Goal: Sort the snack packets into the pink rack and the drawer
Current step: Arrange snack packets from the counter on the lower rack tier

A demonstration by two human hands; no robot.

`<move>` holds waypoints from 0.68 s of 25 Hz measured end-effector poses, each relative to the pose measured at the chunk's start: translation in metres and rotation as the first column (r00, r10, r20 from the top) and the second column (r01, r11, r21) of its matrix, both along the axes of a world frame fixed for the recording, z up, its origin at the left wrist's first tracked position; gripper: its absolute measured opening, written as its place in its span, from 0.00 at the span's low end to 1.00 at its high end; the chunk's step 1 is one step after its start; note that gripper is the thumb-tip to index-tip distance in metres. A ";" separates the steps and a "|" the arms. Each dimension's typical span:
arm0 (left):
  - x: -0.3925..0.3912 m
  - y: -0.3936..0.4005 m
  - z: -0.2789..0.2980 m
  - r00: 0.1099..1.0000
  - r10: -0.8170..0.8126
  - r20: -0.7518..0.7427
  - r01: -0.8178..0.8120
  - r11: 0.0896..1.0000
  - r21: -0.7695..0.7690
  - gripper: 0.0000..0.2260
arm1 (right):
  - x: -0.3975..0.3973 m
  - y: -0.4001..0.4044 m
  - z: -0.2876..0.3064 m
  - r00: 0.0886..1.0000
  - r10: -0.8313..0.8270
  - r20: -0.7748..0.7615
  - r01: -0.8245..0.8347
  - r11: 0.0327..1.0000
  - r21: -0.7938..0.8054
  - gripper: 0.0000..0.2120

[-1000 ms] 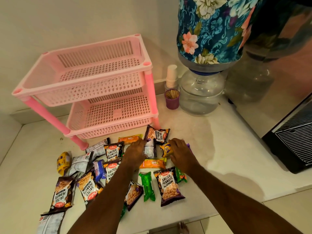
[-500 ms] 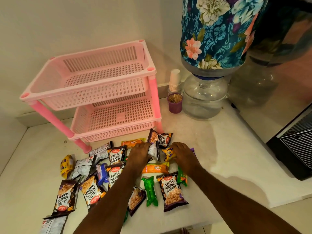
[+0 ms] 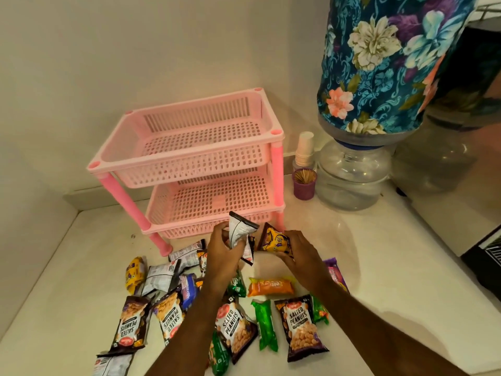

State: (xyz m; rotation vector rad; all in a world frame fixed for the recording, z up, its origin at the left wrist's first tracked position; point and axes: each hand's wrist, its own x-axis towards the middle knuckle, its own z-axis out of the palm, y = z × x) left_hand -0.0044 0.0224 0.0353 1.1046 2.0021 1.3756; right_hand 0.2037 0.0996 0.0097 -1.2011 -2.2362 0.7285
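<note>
1. White bench (image 3: 379, 267) is backed by a floral-covered water jar (image 3: 379, 63).
2. Pink rack (image 3: 189, 147) is stood at the back; both tiers are seen bare.
3. Snack packets (image 3: 301, 327) are scattered on the bench in front of the rack.
4. Left hand (image 3: 222, 253) is curled round a white-backed packet (image 3: 240, 230), possibly two, raised before the lower tier.
5. Right hand (image 3: 301, 253) is pinching a yellow packet (image 3: 276, 241).

2 bare forearms, no sleeves visible; hands (image 3: 225, 251) without rings, watch or gloves.
</note>
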 end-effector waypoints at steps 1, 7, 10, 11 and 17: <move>-0.010 -0.003 0.006 1.000 0.028 0.004 -0.028 0.999 0.039 0.20 | -0.009 -0.001 0.006 1.000 0.006 -0.001 -0.006 1.000 0.014 0.24; -0.087 -0.008 0.034 0.976 0.196 -0.092 -0.185 0.975 0.121 0.18 | -0.070 -0.005 0.033 0.997 0.061 -0.052 -0.057 0.996 0.072 0.22; -0.127 0.002 0.043 0.952 0.214 -0.218 -0.210 0.977 0.042 0.17 | -0.098 0.000 0.041 0.995 0.087 -0.055 -0.084 0.995 0.058 0.21; -0.139 0.006 0.047 0.946 0.201 -0.253 -0.205 0.979 0.012 0.17 | -0.108 0.003 0.043 0.995 0.090 -0.052 -0.088 0.995 0.047 0.22; -0.182 0.033 0.056 0.915 0.149 -0.375 -0.218 0.965 -0.149 0.24 | -0.162 0.024 0.057 0.996 0.089 -0.029 -0.090 0.996 -0.017 0.28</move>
